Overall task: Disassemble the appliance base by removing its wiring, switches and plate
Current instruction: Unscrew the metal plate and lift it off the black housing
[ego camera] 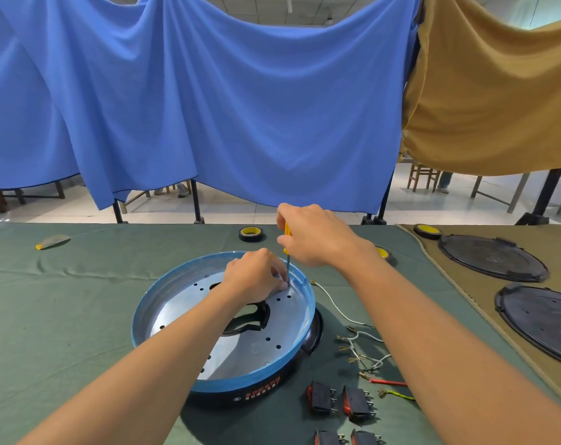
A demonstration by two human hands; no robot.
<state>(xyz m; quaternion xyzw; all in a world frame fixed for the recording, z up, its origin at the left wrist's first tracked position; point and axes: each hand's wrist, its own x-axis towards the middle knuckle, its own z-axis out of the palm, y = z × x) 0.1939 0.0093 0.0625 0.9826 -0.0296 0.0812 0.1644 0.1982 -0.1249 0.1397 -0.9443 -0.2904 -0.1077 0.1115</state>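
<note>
Gripping the yellow plastic handle of the screwdriver (287, 239), the right hand (317, 236) holds the tool almost upright over the far side of the appliance base (227, 391). The left hand (256, 277) curls its fingers around the lower end of the thin steel shaft and pinches it. These fingers hide the tip, so the fastener under it cannot be made out.

The base sits at the centre of the worktop (80, 300), on green cloth. It is round, with a black shell and a glossy blue rim. The printed label on its near wall is too small to read. Inside lies the plate (182, 316), a dull silver metal disc pierced with small round holes. The left forearm covers part of its irregular central cut-out.

Just right of the base lie loose white wires (343, 311) with brass terminals, a red wire (389, 382) and a yellow-green wire (398, 395). Near them sit two black rocker switches (320, 398). Two more are cut off by the lower edge.

A roll of black tape (252, 234) lies beyond the base.
</note>
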